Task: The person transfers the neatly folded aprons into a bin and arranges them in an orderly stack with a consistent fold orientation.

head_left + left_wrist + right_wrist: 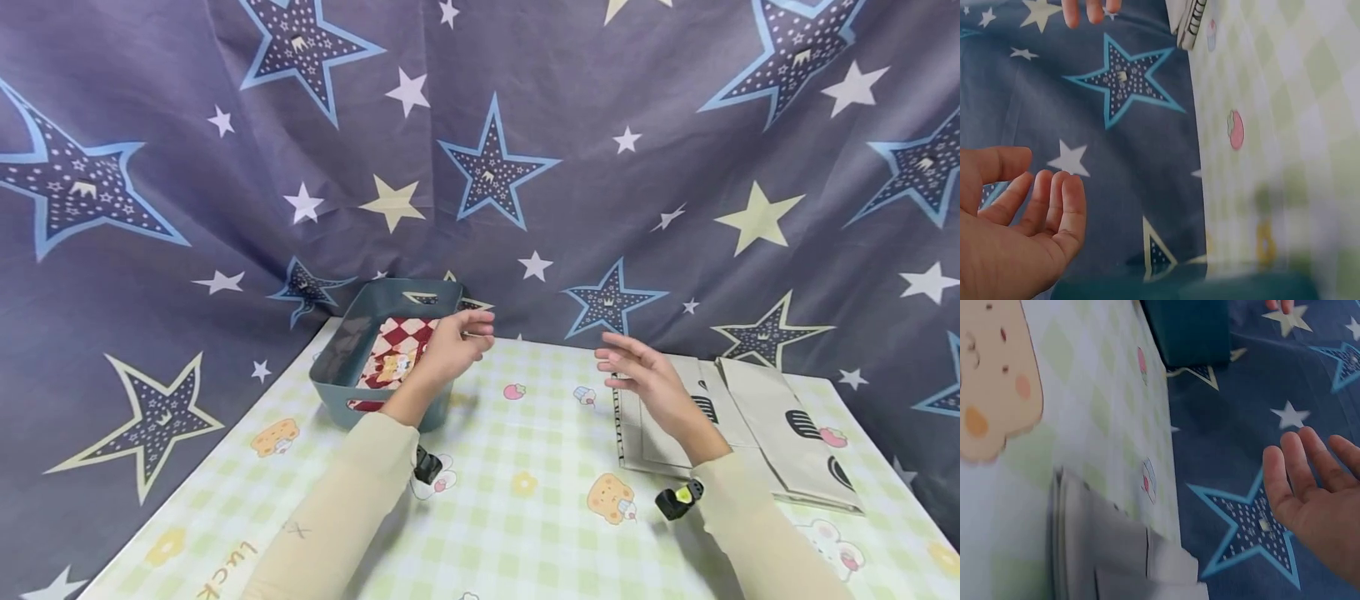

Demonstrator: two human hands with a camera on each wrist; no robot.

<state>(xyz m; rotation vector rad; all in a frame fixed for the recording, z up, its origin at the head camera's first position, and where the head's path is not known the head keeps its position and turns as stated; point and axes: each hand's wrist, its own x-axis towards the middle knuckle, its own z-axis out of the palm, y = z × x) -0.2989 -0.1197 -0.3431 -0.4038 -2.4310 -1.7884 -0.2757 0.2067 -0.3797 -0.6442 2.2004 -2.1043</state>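
Note:
My left hand (455,346) hovers over the right side of a teal plastic basket (334,403), its fingers loosely bent and nothing in them. Inside the basket lies a red-and-white checkered item (399,337) with a small animal picture; my left forearm and hand cover part of it. To the right, my right hand (648,383) is raised above a folded beige item (765,417) with black print, fingers relaxed and holding nothing. In the left wrist view the basket's blurred rim (1185,289) shows at the bottom. The right wrist view shows the beige item's layered edge (1116,531).
A table with a green-and-white checked cover (525,517) carries both things. Behind it hangs a dark blue curtain (525,250) with stars, close to the basket's back. Black wrist cameras sit on the left wrist (427,465) and right wrist (678,500).

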